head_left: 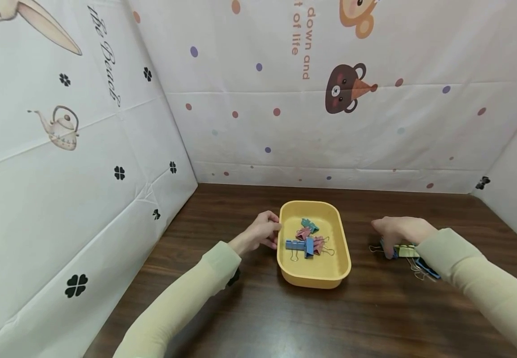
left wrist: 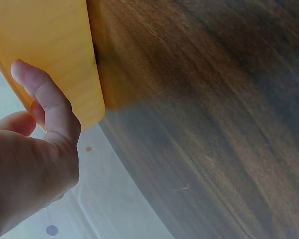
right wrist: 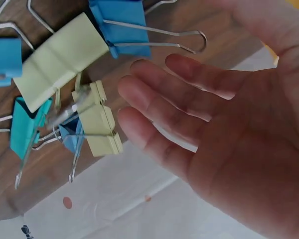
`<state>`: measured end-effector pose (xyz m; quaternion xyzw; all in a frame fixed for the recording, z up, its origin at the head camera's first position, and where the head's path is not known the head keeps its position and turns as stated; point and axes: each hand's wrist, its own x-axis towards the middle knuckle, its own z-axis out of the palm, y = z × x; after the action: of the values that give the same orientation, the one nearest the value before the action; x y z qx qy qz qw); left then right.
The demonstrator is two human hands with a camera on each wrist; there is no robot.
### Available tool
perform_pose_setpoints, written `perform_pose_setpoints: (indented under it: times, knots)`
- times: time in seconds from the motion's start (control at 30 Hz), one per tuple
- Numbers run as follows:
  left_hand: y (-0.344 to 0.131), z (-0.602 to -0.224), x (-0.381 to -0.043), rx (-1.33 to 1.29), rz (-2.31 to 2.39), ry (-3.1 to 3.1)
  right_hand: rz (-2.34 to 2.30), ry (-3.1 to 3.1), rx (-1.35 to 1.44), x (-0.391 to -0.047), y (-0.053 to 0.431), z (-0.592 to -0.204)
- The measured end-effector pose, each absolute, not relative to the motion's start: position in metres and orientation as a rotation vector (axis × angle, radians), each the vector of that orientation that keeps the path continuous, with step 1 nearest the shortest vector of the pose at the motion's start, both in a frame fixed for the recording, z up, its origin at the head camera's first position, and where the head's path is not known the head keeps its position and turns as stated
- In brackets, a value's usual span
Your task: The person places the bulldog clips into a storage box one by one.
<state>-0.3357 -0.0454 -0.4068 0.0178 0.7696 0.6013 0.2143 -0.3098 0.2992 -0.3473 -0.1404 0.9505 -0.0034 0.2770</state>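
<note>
Clips [head_left: 309,247] in blue, pink and green lay inside the yellow tray [head_left: 314,276], whose left rim the left hand [head_left: 261,230] pinched, presumably to steady it, the forearm angled in from near left. Right of the tray, the right hand [head_left: 402,230] hung over a clip pile [right wrist: 62,62] seemingly set apart, fingers [right wrist: 159,107] slack and gripping nothing.

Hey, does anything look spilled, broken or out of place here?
Nothing appears spilled or broken. The tray looks upright, and the loose clips beside it are jumbled but intact as far as visible. One oddity: the brown bear printed on the back sheet lies on its side, its hat pointing right, as if hung sideways.
</note>
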Motion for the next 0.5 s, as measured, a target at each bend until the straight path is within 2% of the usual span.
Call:
perform_pose_setpoints:
  times: [0.5]
  knots:
    - [-0.046, -0.407, -0.337, 0.044, 1.679, 2.131, 0.157, 2.603, -0.442, -0.311, 0.299, -0.366]
